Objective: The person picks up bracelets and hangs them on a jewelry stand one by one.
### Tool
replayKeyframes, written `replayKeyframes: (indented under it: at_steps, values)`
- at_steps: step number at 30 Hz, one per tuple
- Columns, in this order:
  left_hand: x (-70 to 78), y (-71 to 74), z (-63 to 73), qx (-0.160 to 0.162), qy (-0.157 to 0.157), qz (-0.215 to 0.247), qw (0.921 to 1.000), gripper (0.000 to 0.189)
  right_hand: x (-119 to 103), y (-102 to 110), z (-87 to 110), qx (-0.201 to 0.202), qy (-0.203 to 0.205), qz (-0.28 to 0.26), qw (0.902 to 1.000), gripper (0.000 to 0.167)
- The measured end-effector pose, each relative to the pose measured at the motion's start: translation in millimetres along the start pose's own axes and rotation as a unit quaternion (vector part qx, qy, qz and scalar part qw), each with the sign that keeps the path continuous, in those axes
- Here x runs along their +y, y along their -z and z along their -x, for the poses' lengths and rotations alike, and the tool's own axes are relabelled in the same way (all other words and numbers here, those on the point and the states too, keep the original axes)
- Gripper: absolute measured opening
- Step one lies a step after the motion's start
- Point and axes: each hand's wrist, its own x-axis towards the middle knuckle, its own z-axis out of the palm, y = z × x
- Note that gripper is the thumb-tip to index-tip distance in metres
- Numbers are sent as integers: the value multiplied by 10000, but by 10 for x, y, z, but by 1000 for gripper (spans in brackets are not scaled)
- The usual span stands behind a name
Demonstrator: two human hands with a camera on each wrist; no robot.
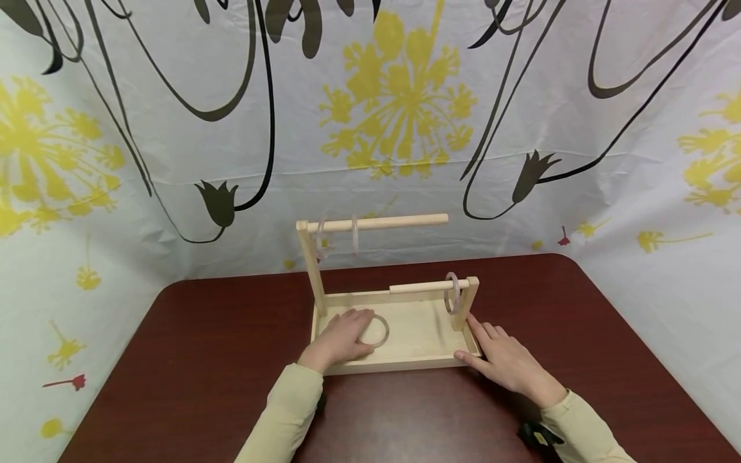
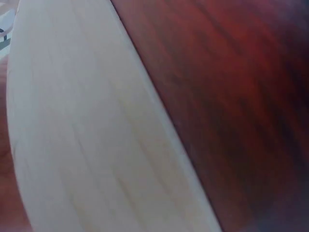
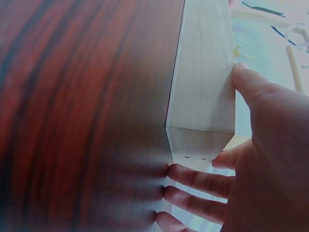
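Observation:
A pale wooden tray (image 1: 413, 366) lies on the table, with a post at each end and a round bar on each post. On the tray floor is a translucent ring (image 1: 386, 329), its left part hidden by my left hand (image 1: 343, 337), whose fingers and thumb hold it from opposite sides. My right hand (image 1: 512, 360) rests at the tray's right front corner. Its thumb (image 3: 248, 82) touches the front wall (image 3: 205, 72), and its other fingers spread along the end and onto the table. Another ring (image 1: 448, 297) hangs on the lower right bar (image 1: 422, 287).
Two rings (image 1: 355, 235) hang on the higher left bar (image 1: 399, 222), near its post (image 1: 312, 273). The dark red-brown table (image 1: 231, 360) surrounds the tray. Behind it hangs a white patterned cloth (image 1: 301, 148). A black strap-like item (image 1: 538, 437) is by the right sleeve.

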Motion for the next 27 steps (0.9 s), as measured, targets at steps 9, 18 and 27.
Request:
replayKeyframes:
  at_steps: [9, 18, 27]
  values:
    - [-27, 31, -18, 188, -176, -80, 9996, 68, 10, -16, -16, 41, 13, -45, 10000, 81]
    - [-48, 52, 29, 333, -135, 69, 9993, 66, 26, -32, -11, 40, -3, -49, 10000, 81]
    - [-55, 25, 66, 535, -113, 73, 9985, 61, 20, -25, 4, 51, -14, -34, 10000, 81]
